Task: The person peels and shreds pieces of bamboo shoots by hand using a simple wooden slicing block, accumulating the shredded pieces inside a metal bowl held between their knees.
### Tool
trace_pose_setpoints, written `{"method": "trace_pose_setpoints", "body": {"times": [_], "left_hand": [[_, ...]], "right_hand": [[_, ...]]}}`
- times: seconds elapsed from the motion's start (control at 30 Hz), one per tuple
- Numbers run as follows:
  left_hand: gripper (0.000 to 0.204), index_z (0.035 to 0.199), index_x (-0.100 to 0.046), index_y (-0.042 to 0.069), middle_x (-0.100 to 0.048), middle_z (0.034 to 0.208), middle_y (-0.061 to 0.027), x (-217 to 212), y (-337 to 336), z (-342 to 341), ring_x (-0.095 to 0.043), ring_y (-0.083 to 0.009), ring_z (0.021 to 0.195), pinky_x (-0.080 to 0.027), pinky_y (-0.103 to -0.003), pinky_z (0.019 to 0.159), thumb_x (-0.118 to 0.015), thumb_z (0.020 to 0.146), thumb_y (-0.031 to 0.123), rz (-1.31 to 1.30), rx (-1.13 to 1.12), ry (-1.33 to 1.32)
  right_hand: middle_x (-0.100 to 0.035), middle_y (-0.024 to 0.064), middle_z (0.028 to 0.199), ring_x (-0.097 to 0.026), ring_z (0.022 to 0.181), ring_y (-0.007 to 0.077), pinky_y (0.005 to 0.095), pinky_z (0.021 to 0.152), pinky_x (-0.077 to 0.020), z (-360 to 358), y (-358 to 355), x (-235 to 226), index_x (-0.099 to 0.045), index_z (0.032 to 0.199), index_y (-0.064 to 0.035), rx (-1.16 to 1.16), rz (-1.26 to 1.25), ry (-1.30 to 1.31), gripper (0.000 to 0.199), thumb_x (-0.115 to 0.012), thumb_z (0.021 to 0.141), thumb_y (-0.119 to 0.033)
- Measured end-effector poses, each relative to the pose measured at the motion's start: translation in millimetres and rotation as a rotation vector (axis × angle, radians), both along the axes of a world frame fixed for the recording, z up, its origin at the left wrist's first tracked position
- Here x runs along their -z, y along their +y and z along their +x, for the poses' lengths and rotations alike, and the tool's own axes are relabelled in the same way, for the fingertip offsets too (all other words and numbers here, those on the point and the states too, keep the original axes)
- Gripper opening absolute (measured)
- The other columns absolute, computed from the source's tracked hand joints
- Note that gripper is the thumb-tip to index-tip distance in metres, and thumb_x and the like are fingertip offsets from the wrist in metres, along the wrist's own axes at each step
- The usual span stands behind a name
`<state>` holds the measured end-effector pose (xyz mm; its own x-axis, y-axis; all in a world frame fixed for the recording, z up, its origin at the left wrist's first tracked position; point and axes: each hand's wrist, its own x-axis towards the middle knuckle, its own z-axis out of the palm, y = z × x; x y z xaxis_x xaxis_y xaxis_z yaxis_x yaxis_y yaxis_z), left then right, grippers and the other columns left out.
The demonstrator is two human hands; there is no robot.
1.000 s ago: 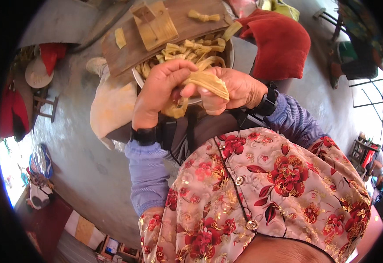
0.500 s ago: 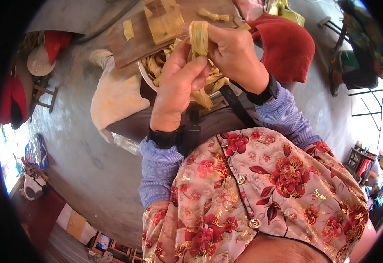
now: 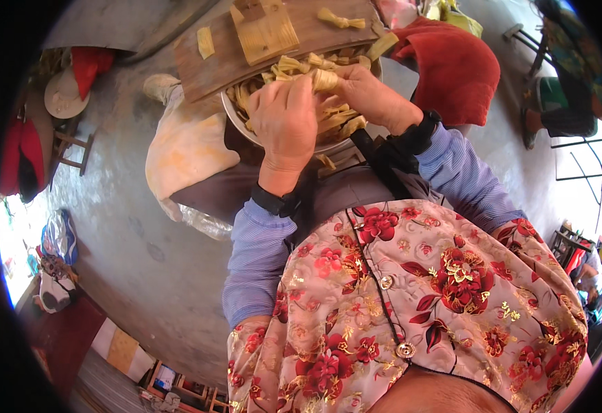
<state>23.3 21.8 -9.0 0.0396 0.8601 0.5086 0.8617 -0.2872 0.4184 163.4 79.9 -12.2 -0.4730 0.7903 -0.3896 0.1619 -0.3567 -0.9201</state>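
Note:
A metal bowl [image 3: 240, 122] on my lap holds several pale yellow folded dough strips [image 3: 335, 120]. My left hand [image 3: 283, 120] and my right hand [image 3: 363, 93] meet over the bowl, both pinching one folded dough strip [image 3: 323, 79] between their fingertips. A wooden board [image 3: 314, 27] rests across the bowl's far rim, with a small wooden block [image 3: 266, 29] and two loose dough pieces on it. Both wrists wear dark bands over blue striped sleeves.
A yellow-stained white cloth [image 3: 187, 148] hangs left of the bowl. A red cushion [image 3: 452, 69] lies at the right. Grey concrete floor [image 3: 135, 248] spreads to the left, with a straw hat [image 3: 63, 96] and a wooden stool [image 3: 67, 148]. A chair [image 3: 562, 110] stands far right.
Both hands moved forward from near my chest to over the bowl, carrying the dough strip, which is now folded smaller between the fingertips.

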Motion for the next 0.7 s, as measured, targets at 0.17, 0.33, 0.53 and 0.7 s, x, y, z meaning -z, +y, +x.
{"method": "trace_pose_setpoints", "body": {"times": [0.17, 0.33, 0.53, 0.7], "left_hand": [[0.030, 0.107, -0.058, 0.000, -0.064, 0.099, -0.0120, 14.0, -3.0, 2.2, -0.057, -0.0292, 0.096, -0.043, -0.037, 0.087, -0.061, 0.078, 0.007, -0.075, 0.092, -0.549], [0.030, 0.108, -0.053, -0.002, -0.061, 0.098, -0.0190, -9.4, 2.4, 2.7, -0.058, -0.0331, 0.094, -0.044, -0.037, 0.084, -0.060, 0.084, 0.014, -0.274, 0.189, -0.774], [0.016, 0.092, -0.052, -0.001, -0.058, 0.071, -0.0117, -18.6, 21.4, -1.4, -0.057, -0.0212, 0.062, -0.043, -0.034, 0.055, -0.055, 0.087, 0.015, -0.514, -0.065, -0.664], [0.012, 0.087, -0.053, 0.004, -0.054, 0.068, -0.0023, 0.1, 21.1, 4.7, -0.048, -0.0119, 0.051, -0.036, -0.027, 0.043, -0.052, 0.089, 0.017, -0.720, -0.183, -1.532]], "right_hand": [[-0.065, 0.0033, 0.092, -0.060, 0.076, 0.0125, 0.0288, 0.068, -0.0491, -3.1, -6.7, -5.5, -0.064, 0.100, -0.0060, 0.141, -0.618, 0.418, 0.022, -0.053, 0.092, -0.024], [-0.061, 0.0034, 0.099, -0.058, 0.085, 0.0152, 0.0283, 0.075, -0.0477, -2.2, 1.2, 11.1, -0.065, 0.095, -0.0019, 0.083, -0.197, 0.340, 0.015, -0.054, 0.088, -0.008], [-0.060, 0.0090, 0.101, -0.053, 0.095, 0.0318, 0.0366, 0.082, -0.0438, -12.7, 6.4, -7.8, -0.067, 0.084, -0.0023, 0.049, 0.981, -0.196, 0.015, -0.062, 0.070, 0.000], [-0.057, 0.0076, 0.102, -0.050, 0.098, 0.0298, 0.0372, 0.081, -0.0404, -15.4, 16.7, -20.0, -0.063, 0.074, -0.0016, 0.089, 1.272, -0.239, 0.007, -0.062, 0.068, 0.002]]}}
